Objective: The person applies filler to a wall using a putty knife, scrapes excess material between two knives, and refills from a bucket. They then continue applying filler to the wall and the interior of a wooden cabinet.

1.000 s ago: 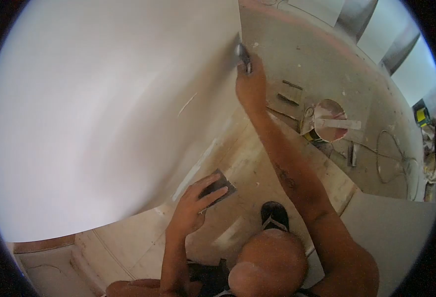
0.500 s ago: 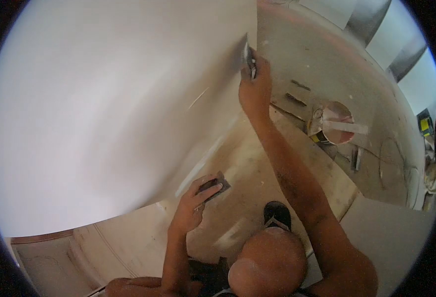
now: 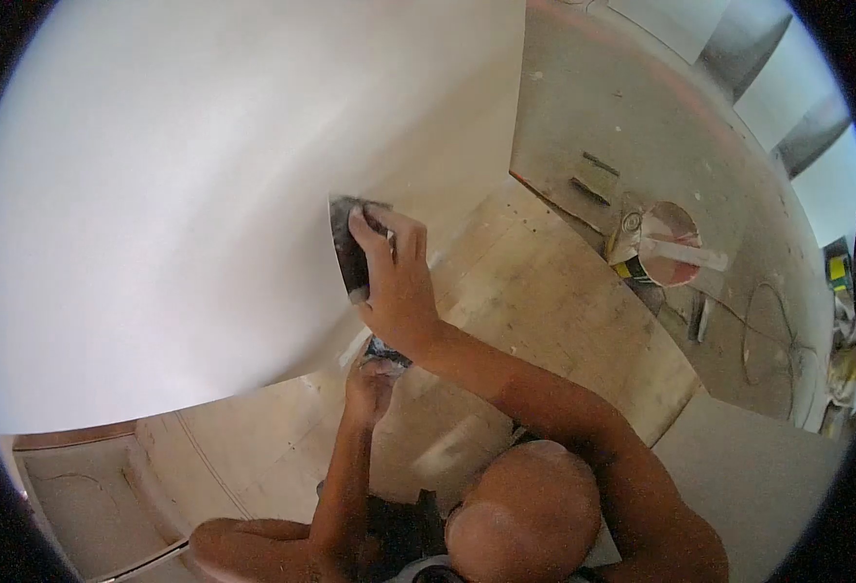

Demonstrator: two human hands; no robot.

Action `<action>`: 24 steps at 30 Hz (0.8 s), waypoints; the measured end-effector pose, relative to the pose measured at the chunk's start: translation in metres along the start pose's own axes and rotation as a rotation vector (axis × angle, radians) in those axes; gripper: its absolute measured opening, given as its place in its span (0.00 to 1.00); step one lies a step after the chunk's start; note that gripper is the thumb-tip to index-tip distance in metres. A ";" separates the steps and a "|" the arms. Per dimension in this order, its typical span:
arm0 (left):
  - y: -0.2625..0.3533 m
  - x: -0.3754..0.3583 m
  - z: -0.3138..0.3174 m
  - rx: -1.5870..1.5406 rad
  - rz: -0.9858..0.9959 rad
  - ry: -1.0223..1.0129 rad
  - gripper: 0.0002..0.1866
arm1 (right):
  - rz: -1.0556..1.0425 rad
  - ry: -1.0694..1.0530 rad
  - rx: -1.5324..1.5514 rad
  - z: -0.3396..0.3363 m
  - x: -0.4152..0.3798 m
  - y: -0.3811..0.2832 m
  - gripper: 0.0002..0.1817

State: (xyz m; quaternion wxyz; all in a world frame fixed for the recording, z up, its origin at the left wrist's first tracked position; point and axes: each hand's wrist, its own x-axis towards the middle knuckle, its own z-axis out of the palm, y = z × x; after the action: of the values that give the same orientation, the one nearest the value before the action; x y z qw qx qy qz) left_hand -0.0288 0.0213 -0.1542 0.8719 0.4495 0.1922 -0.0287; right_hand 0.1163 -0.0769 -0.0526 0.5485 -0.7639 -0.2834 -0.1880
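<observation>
My right hand grips a wide dark putty knife, its blade laid against the white wall panel. Just below it, partly covered by my right wrist, my left hand is closed around a second putty knife. Pale paste shows on that second blade. The panel's lower edge runs close beside both hands.
Right of the panel, a bucket stands with a pale flat strip across its top. Dark strips and a cable lie on the floor. Beneath me is a stained wooden board. My bent knee is at the bottom.
My right hand has swept its putty knife down and left across the panel from the right edge. My left hand has shifted slightly, its knife now partly behind my right wrist.
</observation>
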 end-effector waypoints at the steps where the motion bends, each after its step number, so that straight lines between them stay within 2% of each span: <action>1: 0.002 0.001 0.005 -0.064 -0.002 0.042 0.23 | 0.008 -0.024 0.022 -0.003 -0.003 -0.002 0.43; 2: 0.002 0.001 0.011 -0.059 0.013 0.050 0.23 | -0.003 -0.024 0.037 -0.009 -0.005 0.000 0.43; 4: 0.015 -0.002 0.041 -0.234 -0.006 0.178 0.21 | 0.050 -0.332 0.084 -0.026 -0.010 0.006 0.35; 6: 0.016 -0.005 0.037 -0.277 0.014 0.117 0.19 | -0.003 -0.297 0.172 -0.053 -0.015 0.003 0.32; 8: 0.024 -0.008 0.039 -0.616 -0.133 -0.082 0.18 | -0.058 -0.255 0.244 -0.076 -0.021 -0.002 0.29; 10: 0.026 -0.005 0.050 -0.542 -0.081 -0.019 0.17 | -0.371 -0.470 0.354 -0.091 -0.037 -0.004 0.30; 11: 0.027 -0.006 0.058 -0.466 -0.042 0.051 0.17 | -0.361 -0.462 0.344 -0.088 -0.050 -0.005 0.30; 12: 0.030 -0.006 0.067 -0.390 0.000 0.115 0.18 | -0.277 -0.414 0.355 -0.078 -0.064 0.000 0.31; 13: 0.045 -0.013 0.067 -0.627 -0.116 -0.016 0.18 | -0.191 -0.370 0.367 -0.071 -0.073 0.008 0.31; 14: 0.053 -0.019 0.072 -0.629 -0.126 -0.023 0.18 | -0.187 -0.367 0.357 -0.070 -0.076 0.019 0.31; 16: 0.067 -0.025 0.083 0.057 0.085 0.045 0.23 | 0.104 -0.522 0.131 -0.073 -0.068 0.048 0.29; 17: 0.075 -0.029 0.094 0.098 0.077 0.090 0.28 | 0.088 -0.503 0.205 -0.079 -0.065 0.059 0.23; 18: 0.074 -0.025 0.090 0.105 0.082 0.092 0.28 | 0.083 -0.499 0.211 -0.079 -0.068 0.061 0.23; 20: 0.066 -0.016 0.082 0.370 0.359 0.179 0.30 | 0.826 -0.040 0.729 -0.082 -0.082 0.059 0.21; 21: 0.073 -0.020 0.098 0.268 0.414 0.090 0.19 | 0.828 -0.033 0.732 -0.088 -0.086 0.056 0.21; 22: 0.076 -0.013 0.104 0.276 0.408 0.080 0.19 | 0.938 -0.044 0.980 -0.095 -0.089 0.050 0.22; 23: 0.079 -0.004 0.109 0.568 0.639 -0.151 0.23 | 1.043 -0.054 1.230 -0.102 -0.091 0.045 0.25; 24: 0.081 0.002 0.113 0.852 0.864 -0.391 0.29 | 1.048 -0.041 1.231 -0.104 -0.089 0.039 0.25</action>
State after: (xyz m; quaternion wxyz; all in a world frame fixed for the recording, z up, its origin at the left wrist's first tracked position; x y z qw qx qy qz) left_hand 0.0263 -0.0201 -0.0333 0.5687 0.7802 -0.1974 0.1702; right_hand 0.0750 -0.2049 -0.0999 0.8823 -0.3617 0.0490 0.2972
